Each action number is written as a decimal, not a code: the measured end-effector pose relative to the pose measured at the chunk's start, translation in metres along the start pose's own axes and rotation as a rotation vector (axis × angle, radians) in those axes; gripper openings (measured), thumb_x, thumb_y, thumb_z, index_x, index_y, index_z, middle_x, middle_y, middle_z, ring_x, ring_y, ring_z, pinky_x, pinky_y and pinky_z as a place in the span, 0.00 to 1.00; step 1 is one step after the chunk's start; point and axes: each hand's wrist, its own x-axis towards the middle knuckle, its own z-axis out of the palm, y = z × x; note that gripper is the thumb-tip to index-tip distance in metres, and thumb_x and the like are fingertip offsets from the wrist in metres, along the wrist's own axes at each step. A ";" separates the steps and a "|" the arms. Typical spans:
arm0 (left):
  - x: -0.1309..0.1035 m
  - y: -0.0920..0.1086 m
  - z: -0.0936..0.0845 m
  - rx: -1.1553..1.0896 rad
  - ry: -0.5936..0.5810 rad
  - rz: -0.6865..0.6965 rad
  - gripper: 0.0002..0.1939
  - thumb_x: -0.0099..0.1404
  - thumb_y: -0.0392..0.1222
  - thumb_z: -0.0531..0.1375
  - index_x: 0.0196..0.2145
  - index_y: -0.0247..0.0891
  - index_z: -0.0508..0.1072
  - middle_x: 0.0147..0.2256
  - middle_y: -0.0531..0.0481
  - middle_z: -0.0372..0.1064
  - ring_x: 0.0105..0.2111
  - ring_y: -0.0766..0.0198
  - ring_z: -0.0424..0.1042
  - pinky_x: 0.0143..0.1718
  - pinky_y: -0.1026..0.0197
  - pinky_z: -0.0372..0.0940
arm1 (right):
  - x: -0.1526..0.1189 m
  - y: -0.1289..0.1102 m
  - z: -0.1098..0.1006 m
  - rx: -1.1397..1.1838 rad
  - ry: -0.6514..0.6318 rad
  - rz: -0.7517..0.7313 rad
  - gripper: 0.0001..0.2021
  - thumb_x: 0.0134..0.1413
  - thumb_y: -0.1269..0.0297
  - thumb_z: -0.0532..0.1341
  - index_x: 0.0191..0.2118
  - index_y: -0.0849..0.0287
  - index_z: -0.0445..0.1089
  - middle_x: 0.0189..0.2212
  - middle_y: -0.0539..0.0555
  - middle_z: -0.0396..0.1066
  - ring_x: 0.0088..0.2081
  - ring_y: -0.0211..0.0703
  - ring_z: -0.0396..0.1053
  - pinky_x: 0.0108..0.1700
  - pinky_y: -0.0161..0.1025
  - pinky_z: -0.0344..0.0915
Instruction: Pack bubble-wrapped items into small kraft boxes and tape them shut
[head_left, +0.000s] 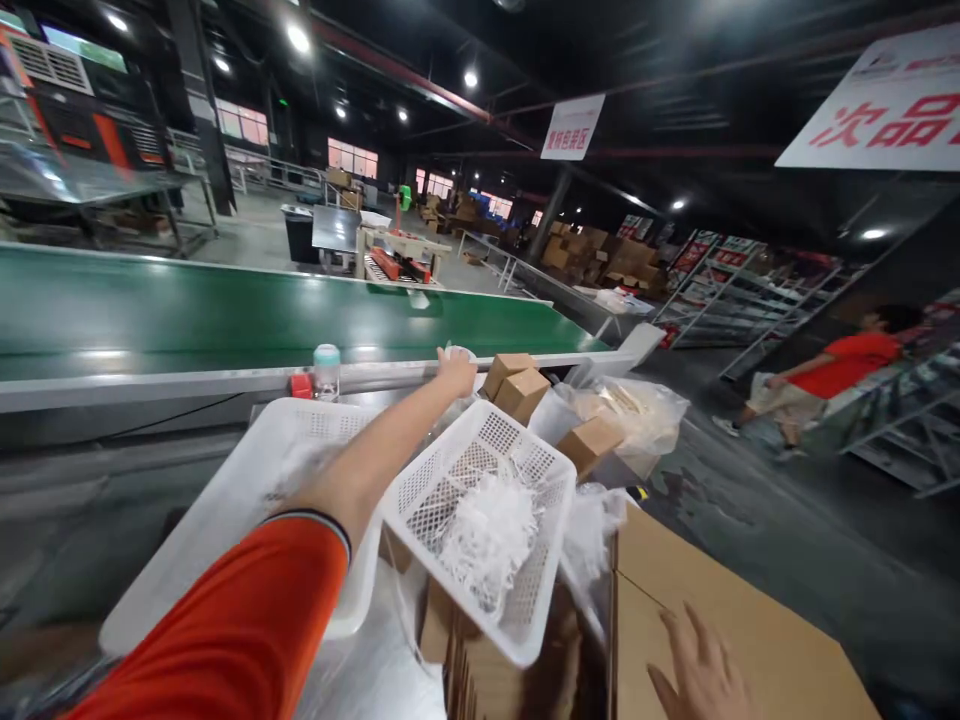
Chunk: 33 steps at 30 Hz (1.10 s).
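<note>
My left hand [456,374] reaches far forward to the near edge of the conveyor, its fingers closed around a small white round thing [460,353] that is mostly hidden. Below that arm lies a white plastic tray [180,540]. To its right, a white perforated basket [536,610] holds a heap of thin white plastic strips [487,535]. My right hand [701,665] is at the lower right over a large cardboard box [750,610], its fingers spread and nothing in them.
A green conveyor belt [225,310] crosses in front. A clear jar with a light-blue lid [327,372] and a red object [301,386] stand beside it. Small brown boxes [523,392] and a clear plastic bag [637,415] lie right of centre. A person in red [844,365] walks at right.
</note>
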 end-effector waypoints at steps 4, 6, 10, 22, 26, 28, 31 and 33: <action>0.053 0.015 0.017 0.010 0.036 0.062 0.27 0.61 0.41 0.62 0.58 0.37 0.68 0.65 0.34 0.54 0.68 0.38 0.43 0.64 0.27 0.34 | 0.108 -0.024 -0.017 -0.166 -0.099 -0.024 0.25 0.58 0.64 0.50 0.60 0.64 0.62 0.62 0.67 0.61 0.64 0.63 0.57 0.57 0.57 0.63; 0.071 0.020 0.036 -0.006 0.037 0.080 0.29 0.61 0.43 0.62 0.60 0.37 0.66 0.65 0.34 0.54 0.67 0.37 0.44 0.64 0.27 0.36 | 0.152 -0.038 -0.014 -0.205 -0.102 -0.028 0.23 0.59 0.67 0.51 0.59 0.63 0.63 0.61 0.67 0.62 0.63 0.60 0.59 0.56 0.55 0.65; 0.096 0.029 0.089 -0.043 -0.038 0.101 0.41 0.60 0.49 0.65 0.66 0.36 0.56 0.69 0.32 0.42 0.68 0.35 0.40 0.63 0.26 0.40 | 0.223 -0.054 0.014 -0.188 -0.100 0.005 0.21 0.62 0.68 0.48 0.59 0.65 0.62 0.62 0.68 0.61 0.62 0.60 0.59 0.53 0.55 0.67; 0.190 0.059 0.163 0.100 0.053 0.275 0.71 0.47 0.67 0.68 0.71 0.30 0.30 0.70 0.34 0.17 0.69 0.37 0.15 0.63 0.25 0.24 | 0.346 -0.013 0.102 -0.040 -0.032 0.056 0.26 0.59 0.66 0.49 0.64 0.62 0.58 0.63 0.70 0.58 0.63 0.68 0.56 0.54 0.66 0.62; 0.225 0.069 0.169 0.137 0.044 0.296 0.75 0.45 0.67 0.69 0.70 0.28 0.26 0.70 0.34 0.14 0.69 0.38 0.16 0.64 0.28 0.23 | 0.344 -0.004 0.117 -0.126 0.007 -0.044 0.23 0.59 0.73 0.48 0.58 0.62 0.65 0.55 0.67 0.66 0.52 0.61 0.65 0.52 0.54 0.63; 0.239 0.071 0.176 0.122 0.031 0.266 0.77 0.43 0.66 0.70 0.70 0.28 0.24 0.70 0.33 0.13 0.69 0.39 0.17 0.65 0.29 0.25 | 0.340 -0.002 0.117 -0.149 -0.003 -0.016 0.22 0.60 0.71 0.49 0.58 0.58 0.65 0.54 0.63 0.66 0.49 0.60 0.65 0.49 0.51 0.64; 0.251 0.068 0.192 0.097 -0.037 0.215 0.76 0.43 0.66 0.70 0.70 0.30 0.26 0.71 0.32 0.18 0.69 0.35 0.17 0.63 0.26 0.25 | 0.339 0.001 0.115 -0.107 -0.037 -0.001 0.22 0.60 0.69 0.52 0.59 0.55 0.64 0.55 0.62 0.65 0.47 0.59 0.64 0.45 0.49 0.66; 0.252 0.067 0.201 0.074 -0.094 0.218 0.71 0.45 0.67 0.69 0.71 0.35 0.31 0.71 0.33 0.26 0.69 0.32 0.19 0.61 0.23 0.23 | 0.339 0.000 0.116 -0.079 -0.014 -0.015 0.22 0.58 0.69 0.53 0.58 0.54 0.64 0.55 0.63 0.64 0.47 0.59 0.63 0.44 0.49 0.66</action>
